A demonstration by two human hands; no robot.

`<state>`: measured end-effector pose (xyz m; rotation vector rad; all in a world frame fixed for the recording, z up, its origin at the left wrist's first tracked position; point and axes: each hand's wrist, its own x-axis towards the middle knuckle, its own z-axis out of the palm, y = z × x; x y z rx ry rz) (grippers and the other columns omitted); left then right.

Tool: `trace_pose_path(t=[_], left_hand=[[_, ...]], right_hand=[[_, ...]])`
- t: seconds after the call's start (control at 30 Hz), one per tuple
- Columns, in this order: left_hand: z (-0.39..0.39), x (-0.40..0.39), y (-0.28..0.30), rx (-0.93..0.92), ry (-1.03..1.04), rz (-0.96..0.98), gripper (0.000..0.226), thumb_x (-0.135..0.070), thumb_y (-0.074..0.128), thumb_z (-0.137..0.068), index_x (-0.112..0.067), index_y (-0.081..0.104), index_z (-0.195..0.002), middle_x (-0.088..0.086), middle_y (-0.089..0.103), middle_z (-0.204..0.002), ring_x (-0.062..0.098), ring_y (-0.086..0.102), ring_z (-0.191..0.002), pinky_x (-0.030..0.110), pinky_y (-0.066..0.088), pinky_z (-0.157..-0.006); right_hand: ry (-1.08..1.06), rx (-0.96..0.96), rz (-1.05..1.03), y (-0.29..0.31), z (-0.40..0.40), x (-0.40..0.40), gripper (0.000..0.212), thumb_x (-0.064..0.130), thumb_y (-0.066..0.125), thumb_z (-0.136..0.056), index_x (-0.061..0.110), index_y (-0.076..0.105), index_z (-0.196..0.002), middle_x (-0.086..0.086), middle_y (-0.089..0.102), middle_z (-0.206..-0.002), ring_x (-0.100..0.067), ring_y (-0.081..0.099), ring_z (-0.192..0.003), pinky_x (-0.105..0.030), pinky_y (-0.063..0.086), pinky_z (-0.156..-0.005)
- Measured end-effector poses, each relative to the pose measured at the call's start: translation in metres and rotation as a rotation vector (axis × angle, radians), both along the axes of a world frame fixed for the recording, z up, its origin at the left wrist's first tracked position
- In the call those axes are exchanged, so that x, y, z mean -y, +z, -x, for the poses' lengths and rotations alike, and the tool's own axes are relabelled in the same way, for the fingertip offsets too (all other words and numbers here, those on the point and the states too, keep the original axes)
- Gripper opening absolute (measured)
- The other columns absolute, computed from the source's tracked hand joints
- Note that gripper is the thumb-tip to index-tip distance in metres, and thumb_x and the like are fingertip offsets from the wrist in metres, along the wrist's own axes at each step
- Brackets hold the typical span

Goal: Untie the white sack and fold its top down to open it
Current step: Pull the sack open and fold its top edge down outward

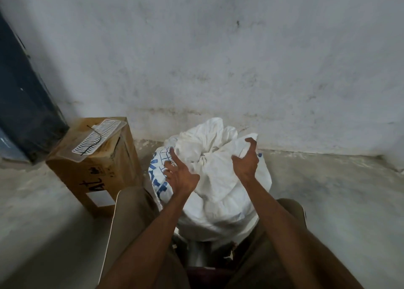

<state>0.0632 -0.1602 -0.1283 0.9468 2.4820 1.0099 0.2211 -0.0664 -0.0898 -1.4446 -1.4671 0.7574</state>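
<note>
Both bare forearms reach forward and slightly inward from the bottom of the view, the knees spread to either side below them. The left hand (179,175) is turned palm up, its fingers (172,155) spread and loosely bent, the tips toward the sack (218,179). The right hand (246,159) is raised a little higher, thumb out, fingers curled forward in a loose claw, gripping nothing plainly.

Hand-marked box, blue-printed sack

The box (94,166), left of frame centre, bears black handwritten marks on its near face, seen upside down, seemingly "41" with a cross; small printed handling symbols above them are too small to read. The sack (218,179) carries blue print along its left side, creased and illegible.
</note>
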Motion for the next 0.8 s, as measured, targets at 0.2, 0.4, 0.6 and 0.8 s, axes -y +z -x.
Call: trace_pose_path(t=[0.2, 0.4, 0.6, 0.8], left_hand=[[0.021, -0.014, 0.022, -0.66, -0.371, 0.263, 0.092, -0.051, 0.068, -0.073, -0.03, 0.028, -0.153, 0.017, 0.002, -0.165, 0.043, -0.006, -0.152, 0.064, -0.007, -0.119], [0.0, -0.025, 0.035, 0.024, -0.495, -0.241, 0.046, -0.048, 0.051, -0.082, -0.02, 0.071, -0.113, -0.001, 0.071, -0.112, 0.02, 0.06, -0.114, 0.037, 0.041, -0.102], [-0.021, -0.007, 0.031, 0.246, -0.755, -0.061, 0.043, -0.021, 0.058, -0.092, -0.025, 0.06, -0.134, 0.003, 0.072, -0.114, 0.015, 0.066, -0.103, 0.027, 0.05, -0.093], [-0.015, 0.014, -0.011, -0.09, -0.971, 0.322, 0.073, -0.057, 0.078, -0.075, -0.036, 0.053, -0.14, 0.004, 0.06, -0.124, 0.02, 0.049, -0.122, 0.035, 0.039, -0.108]], right_hand=[[0.038, -0.055, 0.001, 0.0, 0.016, 0.029, 0.059, -0.005, 0.061, -0.073, 0.026, 0.049, -0.121, -0.005, 0.066, -0.092, -0.026, 0.068, -0.084, -0.038, 0.059, -0.072], [-0.002, -0.194, -0.001, -0.006, 0.017, 0.076, 0.053, 0.0, 0.067, -0.077, 0.026, 0.051, -0.121, 0.004, 0.067, -0.092, -0.016, 0.067, -0.082, -0.031, 0.058, -0.075], [-0.078, -0.31, -0.02, -0.003, 0.009, 0.093, 0.037, 0.008, 0.059, -0.093, 0.026, 0.055, -0.125, 0.003, 0.06, -0.111, -0.009, 0.063, -0.091, -0.022, 0.047, -0.08], [-0.195, -0.3, 0.43, -0.007, -0.021, 0.041, 0.065, 0.035, 0.069, -0.091, 0.032, 0.032, -0.144, -0.007, 0.031, -0.136, -0.034, 0.057, -0.106, -0.046, 0.054, -0.093]])
